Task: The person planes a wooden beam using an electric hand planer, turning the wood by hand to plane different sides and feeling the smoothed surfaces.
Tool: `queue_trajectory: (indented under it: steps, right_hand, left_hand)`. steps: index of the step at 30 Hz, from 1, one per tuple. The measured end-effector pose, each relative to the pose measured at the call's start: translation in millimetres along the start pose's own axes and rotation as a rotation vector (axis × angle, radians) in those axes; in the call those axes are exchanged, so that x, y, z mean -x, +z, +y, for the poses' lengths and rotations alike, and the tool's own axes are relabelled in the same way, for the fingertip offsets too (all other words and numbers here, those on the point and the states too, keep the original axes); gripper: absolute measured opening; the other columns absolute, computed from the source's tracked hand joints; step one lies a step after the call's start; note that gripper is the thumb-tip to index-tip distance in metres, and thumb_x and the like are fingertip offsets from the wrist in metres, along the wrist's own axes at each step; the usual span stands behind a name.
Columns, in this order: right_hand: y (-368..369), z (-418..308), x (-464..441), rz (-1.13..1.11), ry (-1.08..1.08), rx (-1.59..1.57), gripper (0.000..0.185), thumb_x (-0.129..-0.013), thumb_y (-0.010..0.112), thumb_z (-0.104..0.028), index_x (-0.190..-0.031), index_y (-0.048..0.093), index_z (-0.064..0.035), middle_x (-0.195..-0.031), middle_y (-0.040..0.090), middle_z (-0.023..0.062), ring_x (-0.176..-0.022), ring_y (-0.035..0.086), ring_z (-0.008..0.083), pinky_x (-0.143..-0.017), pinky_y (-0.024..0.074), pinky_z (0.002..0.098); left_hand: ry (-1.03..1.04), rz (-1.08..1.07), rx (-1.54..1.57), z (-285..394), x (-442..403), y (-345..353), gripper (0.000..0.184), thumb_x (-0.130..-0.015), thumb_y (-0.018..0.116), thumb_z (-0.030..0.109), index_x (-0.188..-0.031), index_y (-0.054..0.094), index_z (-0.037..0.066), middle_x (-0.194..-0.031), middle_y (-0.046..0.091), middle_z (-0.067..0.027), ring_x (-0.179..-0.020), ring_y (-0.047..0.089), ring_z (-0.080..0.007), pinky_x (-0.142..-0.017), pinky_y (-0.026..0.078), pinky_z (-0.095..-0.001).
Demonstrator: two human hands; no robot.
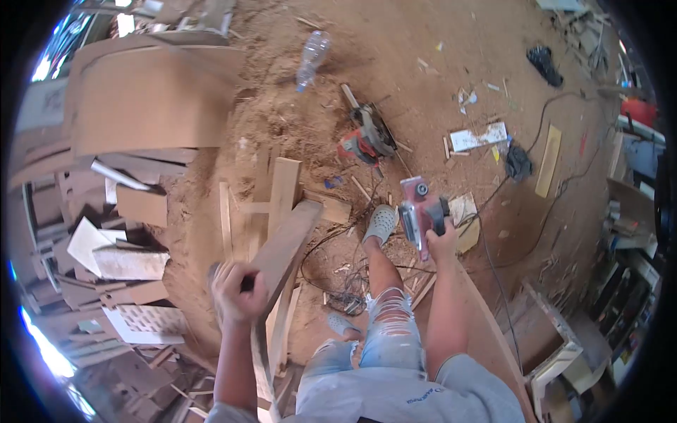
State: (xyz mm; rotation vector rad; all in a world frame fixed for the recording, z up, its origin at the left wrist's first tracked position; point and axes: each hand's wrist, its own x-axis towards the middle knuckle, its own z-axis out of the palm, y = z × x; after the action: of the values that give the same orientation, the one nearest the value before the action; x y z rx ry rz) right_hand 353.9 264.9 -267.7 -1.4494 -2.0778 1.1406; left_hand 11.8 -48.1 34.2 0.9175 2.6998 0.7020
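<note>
My right hand point(442, 243) is wrapped round the rear handle of a red electric hand planer point(416, 218), held up off the ground on the right of my legs. My left hand point(240, 290) is closed, its fingers curled over the near end of a brown wooden board point(290, 236). What lies under those fingers is partly hidden. The board slants away from me and rests across paler lumber, with an upright light plank point(283, 187) just beyond it.
A red circular saw point(368, 137) lies on the sandy, sawdust-strewn ground ahead. Black cables point(331, 296) tangle around my feet and run off right. A plastic bottle point(312, 60) lies farther out. Wood scraps point(137, 261) pile up at left, and a wooden frame point(557, 338) stands at right.
</note>
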Motion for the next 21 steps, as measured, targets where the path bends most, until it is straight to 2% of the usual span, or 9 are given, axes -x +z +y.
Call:
queue_trajectory:
  steps: [3, 5, 7, 9, 11, 14, 17, 20, 21]
  right_hand:
    - [-34, -61, 79, -0.163, 0.147, 0.035, 0.03, -0.08, 0.074, -0.014, -0.105, 0.066, 0.001, -0.079, 0.063, 0.0096, -0.066, 0.061, 0.0229, -0.063, 0.0503, 0.038]
    - [-74, -141, 120, -0.348, 0.272, 0.036, 0.049, -0.079, 0.081, -0.021, -0.116, 0.068, 0.008, -0.096, 0.073, 0.0195, -0.089, 0.072, 0.0329, -0.084, 0.0578, 0.0448]
    - [-80, -152, 163, -0.194, 0.036, 0.075, 0.05, -0.076, 0.085, -0.017, -0.115, 0.067, 0.0093, -0.09, 0.072, 0.0176, -0.084, 0.07, 0.033, -0.082, 0.0578, 0.0452]
    - [-108, -203, 226, -0.217, -0.021, 0.028, 0.04, -0.078, 0.084, -0.008, -0.11, 0.067, 0.0072, -0.083, 0.069, 0.0113, -0.072, 0.067, 0.0268, -0.069, 0.0563, 0.0423]
    - [-134, -281, 295, -0.257, 0.054, -0.16, 0.027, -0.083, 0.08, -0.001, -0.107, 0.067, 0.0033, -0.079, 0.065, 0.0046, -0.062, 0.062, 0.0178, -0.056, 0.0502, 0.0369]
    - [-146, -333, 387, -0.37, -0.011, -0.276, 0.023, -0.086, 0.076, 0.002, -0.107, 0.068, 0.0008, -0.078, 0.062, 0.0006, -0.058, 0.058, 0.0112, -0.05, 0.0435, 0.0318]
    - [-130, -351, 465, -0.459, -0.263, -0.16, 0.018, -0.083, 0.077, -0.004, -0.098, 0.069, 0.0006, -0.076, 0.064, 0.0006, -0.061, 0.06, 0.0123, -0.055, 0.0482, 0.0327]
    - [-84, -368, 526, -0.603, -0.389, -0.113, 0.019, -0.079, 0.077, -0.011, -0.094, 0.073, 0.0015, -0.076, 0.067, 0.0035, -0.067, 0.064, 0.0145, -0.063, 0.0535, 0.0353]
    - [-73, -387, 550, -0.649, -0.478, -0.032, 0.022, -0.078, 0.077, -0.014, -0.094, 0.074, 0.0014, -0.076, 0.069, 0.006, -0.067, 0.065, 0.0166, -0.065, 0.0547, 0.0368]
  left_hand:
    - [0.234, 0.119, 0.079, 5, 23, -32, 0.008, -0.08, 0.079, 0.003, -0.084, 0.074, 0.008, -0.083, 0.073, -0.0127, -0.078, 0.07, -0.0323, -0.075, 0.054, -0.0425]
    - [0.416, 0.227, 0.176, 8, 64, -53, 0.015, -0.079, 0.081, 0.001, -0.089, 0.075, 0.01, -0.087, 0.075, -0.0097, -0.081, 0.072, -0.0298, -0.075, 0.056, -0.0417]
    - [0.367, 0.244, 0.301, -12, 150, -46, 0.017, -0.08, 0.083, 0.003, -0.092, 0.075, 0.012, -0.09, 0.077, -0.0067, -0.084, 0.074, -0.0279, -0.075, 0.057, -0.0404]
    - [0.338, 0.216, 0.281, -10, 252, -94, 0.017, -0.081, 0.084, 0.004, -0.093, 0.076, 0.012, -0.092, 0.078, -0.0057, -0.084, 0.075, -0.0276, -0.076, 0.058, -0.0398]
    - [0.224, 0.197, 0.351, -36, 362, -122, 0.015, -0.082, 0.085, 0.006, -0.093, 0.077, 0.012, -0.093, 0.079, -0.0066, -0.085, 0.075, -0.0277, -0.076, 0.059, -0.0398]
    - [-0.007, 0.256, 0.401, -80, 523, -141, 0.009, -0.086, 0.084, 0.011, -0.092, 0.076, 0.01, -0.089, 0.077, -0.0075, -0.082, 0.074, -0.028, -0.073, 0.058, -0.0415]
    - [-0.25, 0.404, 0.394, -129, 670, -157, 0.011, -0.091, 0.082, 0.016, -0.093, 0.077, 0.007, -0.087, 0.077, -0.0092, -0.08, 0.075, -0.0279, -0.072, 0.059, -0.0412]
    - [-0.788, 0.468, 0.577, -167, 790, -133, 0.014, -0.095, 0.084, 0.018, -0.095, 0.081, 0.005, -0.084, 0.082, -0.0085, -0.075, 0.078, -0.0195, -0.073, 0.063, -0.0382]
    - [-0.918, 0.403, 0.681, -172, 826, -133, 0.023, -0.095, 0.086, 0.024, -0.1, 0.08, 0.002, -0.091, 0.082, -0.0109, -0.081, 0.079, -0.02, -0.077, 0.063, -0.038]
